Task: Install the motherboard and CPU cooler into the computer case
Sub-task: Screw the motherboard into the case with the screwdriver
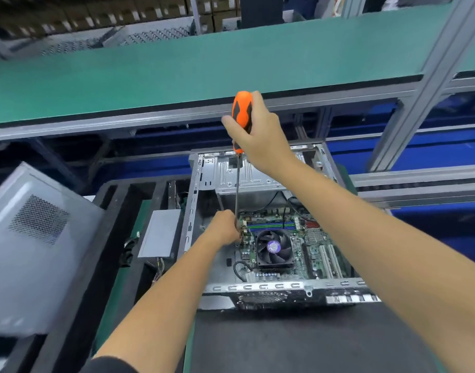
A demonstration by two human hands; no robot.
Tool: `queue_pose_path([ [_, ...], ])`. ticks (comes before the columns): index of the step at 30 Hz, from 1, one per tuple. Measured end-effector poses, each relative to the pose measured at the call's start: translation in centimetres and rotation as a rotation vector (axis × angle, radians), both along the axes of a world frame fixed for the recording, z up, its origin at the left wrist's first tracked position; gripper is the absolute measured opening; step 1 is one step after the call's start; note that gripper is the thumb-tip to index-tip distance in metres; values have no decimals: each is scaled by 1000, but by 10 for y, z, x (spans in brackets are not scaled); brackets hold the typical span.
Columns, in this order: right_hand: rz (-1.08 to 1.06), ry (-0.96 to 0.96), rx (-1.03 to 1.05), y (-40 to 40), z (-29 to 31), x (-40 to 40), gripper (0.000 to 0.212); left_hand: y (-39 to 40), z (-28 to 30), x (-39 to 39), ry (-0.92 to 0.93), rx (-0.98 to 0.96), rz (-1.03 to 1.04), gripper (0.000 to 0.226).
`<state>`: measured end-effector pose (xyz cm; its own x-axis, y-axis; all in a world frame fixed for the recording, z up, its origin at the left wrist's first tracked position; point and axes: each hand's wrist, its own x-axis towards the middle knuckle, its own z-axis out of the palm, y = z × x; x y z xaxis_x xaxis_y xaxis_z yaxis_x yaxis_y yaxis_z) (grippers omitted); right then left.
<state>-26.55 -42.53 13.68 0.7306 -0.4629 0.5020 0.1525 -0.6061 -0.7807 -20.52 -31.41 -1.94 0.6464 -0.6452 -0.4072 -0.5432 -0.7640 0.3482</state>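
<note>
Where left hand (225, 227) hides screwdriver (241, 114) tip

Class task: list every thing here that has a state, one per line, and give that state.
Computer case: side open.
Motherboard: seated inside the case.
CPU cooler: mounted on the motherboard.
Screwdriver: upright, tip down at the board's edge.
Right hand: grips the handle.
Left hand: curled round the shaft.

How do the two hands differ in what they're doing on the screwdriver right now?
The right hand grips the orange handle high above the case; the left hand pinches the screwdriver shaft low, at the motherboard's edge. Right powers, left likely steadies the tip. Both hold the same upright tool.
</note>
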Motion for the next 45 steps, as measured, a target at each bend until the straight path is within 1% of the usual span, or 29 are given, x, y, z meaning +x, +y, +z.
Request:
queue_pose_path([
  [9,48,37,-40,-1,-9,1,28,-5,-15,2,-51,-30,-32,6],
  [11,61,59,-42,-1,-12,2,27,-7,-19,3,-54,-16,-30,11],
  [15,75,114,-43,0,-15,4,28,-9,-25,2,-42,45,-5,29],
  [17,94,127,-40,2,-14,5,30,-12,-25,3,-36,59,5,32],
  [21,82,165,-65,0,-10,7,31,-14,-29,5,-26,55,21,27],
  [24,36,181,-119,-4,-3,7,29,-15,-32,6,-23,60,14,13],
  [26,29,222,-161,-7,4,6,39,-14,-35,7,-31,36,14,13],
  [27,49,258,-173,-8,8,5,39,-13,-36,8,-33,21,10,14],
  [30,101,340,-221,-9,22,6,18,-12,-40,9,-37,3,2,15],
  [33,133,420,-244,-9,44,9,21,-12,-41,9,-35,-11,3,16],
  [35,168,531,-336,-10,58,10,21,-12,-42,9,-38,-16,3,17],
  [37,162,602,-499,-9,67,13,21,-13,-42,9,-39,-20,-1,19],
  [40,58,664,-713,-6,70,19,30,-14,-40,10,-29,9,-7,18],
  [43,-46,737,-807,-1,66,21,42,-14,-42,11,-31,28,-11,20],
  [45,24,816,-813,1,72,21,40,-14,-44,12,-37,13,-4,23],
])
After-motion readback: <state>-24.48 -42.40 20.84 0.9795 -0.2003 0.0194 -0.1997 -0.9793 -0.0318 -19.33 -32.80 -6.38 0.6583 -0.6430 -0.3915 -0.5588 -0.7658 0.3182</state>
